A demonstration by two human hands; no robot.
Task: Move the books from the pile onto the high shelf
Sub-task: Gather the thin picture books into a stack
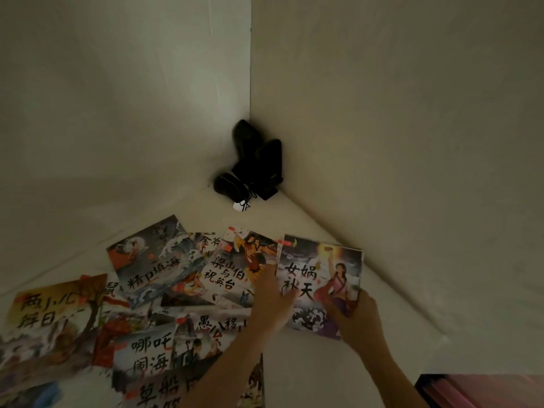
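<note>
The light is dim and the far corner of the white shelf (294, 357) is hard to read: a cluster of dark objects (253, 166) sits there against the two walls, with a thin cord and a small pale tag in front, and what they are cannot be told.

Picture books (153, 290) lie spread flat over the shelf, overlapping one another, and those at the left and bottom edges are cut off by the frame. Their covers carry large brush-style Chinese titles. The ones that read clearly are 精卫填海, 梁山伯与祝英台, 哪吒闹海 and 两小儿辩日; another begins 愚公移 before a forearm hides the rest, and the lowest shows 草船 before the frame cuts it.

The rightmost book (321, 278), titled 女娲补天, lies nearest the right-hand wall with its left edge beside the 梁山伯 cover. The right hand (356, 316) has a holding grip on its lower right corner, thumb over the cover. The left hand (275, 298) lies along the book's left edge with its fingers straight; the fingertips are blurred, so how firmly they press cannot be told.

A dark and pinkish shape (482, 390) shows at the lower right corner, cut off.
</note>
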